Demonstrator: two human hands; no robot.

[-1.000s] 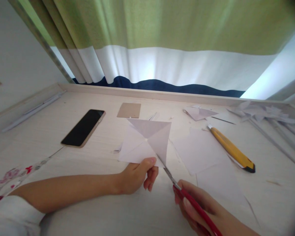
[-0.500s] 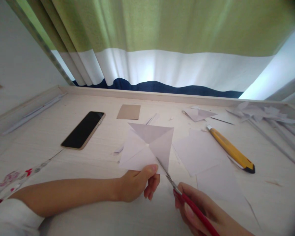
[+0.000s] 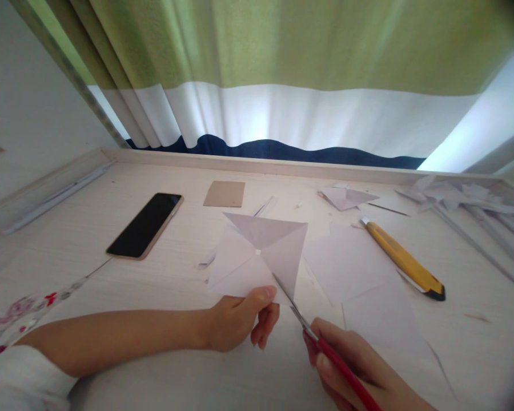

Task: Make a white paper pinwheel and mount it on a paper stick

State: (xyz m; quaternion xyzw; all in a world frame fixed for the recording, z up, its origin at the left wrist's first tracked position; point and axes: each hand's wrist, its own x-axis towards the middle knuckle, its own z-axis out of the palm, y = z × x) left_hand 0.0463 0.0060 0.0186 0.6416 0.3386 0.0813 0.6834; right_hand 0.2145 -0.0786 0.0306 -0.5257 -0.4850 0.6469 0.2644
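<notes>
My left hand (image 3: 251, 317) pinches the lower edge of a white paper square (image 3: 235, 265), thumb on top and fingers beneath. Creases and slits run from the square's corners toward its middle, where a small pale spot shows. My right hand (image 3: 346, 362) is wrapped round the red handles of a pair of scissors (image 3: 342, 368). The blades lie along the diagonal at the square's lower right corner, their tips short of the middle. Part of the handles is hidden by my fingers and the frame's lower edge.
A phone (image 3: 145, 225) and a brown card square (image 3: 225, 194) lie on the left. On the right are a yellow utility knife (image 3: 402, 257), white paper sheets (image 3: 351, 262), a folded paper piece (image 3: 346, 197) and several paper pinwheels (image 3: 454, 197) on sticks. A raised rim (image 3: 261, 165) borders the table's back.
The square's right side has shifted slightly to the right, and the slit at its lower right looks a little wider. Both hands keep nearly the same place.
</notes>
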